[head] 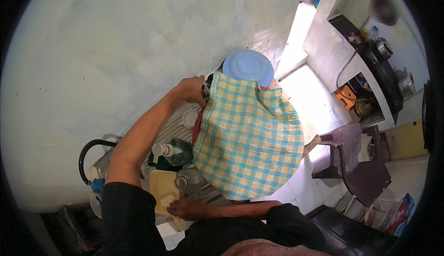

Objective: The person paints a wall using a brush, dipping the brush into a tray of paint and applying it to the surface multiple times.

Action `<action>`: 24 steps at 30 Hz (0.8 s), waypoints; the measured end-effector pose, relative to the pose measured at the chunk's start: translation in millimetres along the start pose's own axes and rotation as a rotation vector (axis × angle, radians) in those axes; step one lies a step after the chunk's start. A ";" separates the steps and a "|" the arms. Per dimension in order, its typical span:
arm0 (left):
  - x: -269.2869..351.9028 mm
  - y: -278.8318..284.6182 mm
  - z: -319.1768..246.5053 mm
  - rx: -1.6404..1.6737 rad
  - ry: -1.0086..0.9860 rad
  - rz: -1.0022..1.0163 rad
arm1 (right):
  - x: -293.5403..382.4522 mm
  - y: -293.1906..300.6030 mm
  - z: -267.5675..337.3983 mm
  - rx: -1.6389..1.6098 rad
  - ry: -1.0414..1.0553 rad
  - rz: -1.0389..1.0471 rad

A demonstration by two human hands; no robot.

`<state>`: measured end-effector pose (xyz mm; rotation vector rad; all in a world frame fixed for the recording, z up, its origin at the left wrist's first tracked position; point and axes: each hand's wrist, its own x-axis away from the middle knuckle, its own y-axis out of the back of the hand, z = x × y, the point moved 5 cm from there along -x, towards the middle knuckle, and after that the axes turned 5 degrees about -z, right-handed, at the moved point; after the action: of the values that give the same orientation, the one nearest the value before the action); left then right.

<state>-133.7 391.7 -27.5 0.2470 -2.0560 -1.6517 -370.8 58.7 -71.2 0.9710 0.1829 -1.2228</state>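
My left hand (191,88) reaches to the upper left edge of a yellow and teal checked cloth (249,134), against a dark patterned item (207,86); its fingertips are partly hidden. The cloth lies over something round with a red rim. My right hand (185,209) is low, fingers curled at the edge of a yellow plastic tub (159,183), by a small pale piece (168,199); its grip is unclear. Next to it lies a clear jar or bottle (190,178), mouth towards me. A pump bottle (177,152) and a white cup (189,119) stand left of the cloth.
Beyond the cloth is a blue plastic lid or plate (248,66) near the wall. These things are on a ribbed metal drainboard (173,127); a black curved faucet (85,158) is at left. To the right are a brown plastic chair (364,172) and a stove (381,75).
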 end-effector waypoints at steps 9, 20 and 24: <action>10.7 0.7 11.2 -0.024 0.042 0.091 | -1.9 -1.5 -4.9 -0.051 -0.045 0.024; 52.5 10.1 44.5 0.189 0.100 0.114 | 1.5 -12.4 7.6 0.078 0.106 0.106; 98.2 75.7 13.8 -0.129 0.002 -0.085 | -9.8 6.3 -3.5 -0.060 -0.091 0.013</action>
<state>-213.2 380.5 68.0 0.2951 -1.9527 -1.8254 -367.9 68.2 -64.2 0.8615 0.1406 -1.2400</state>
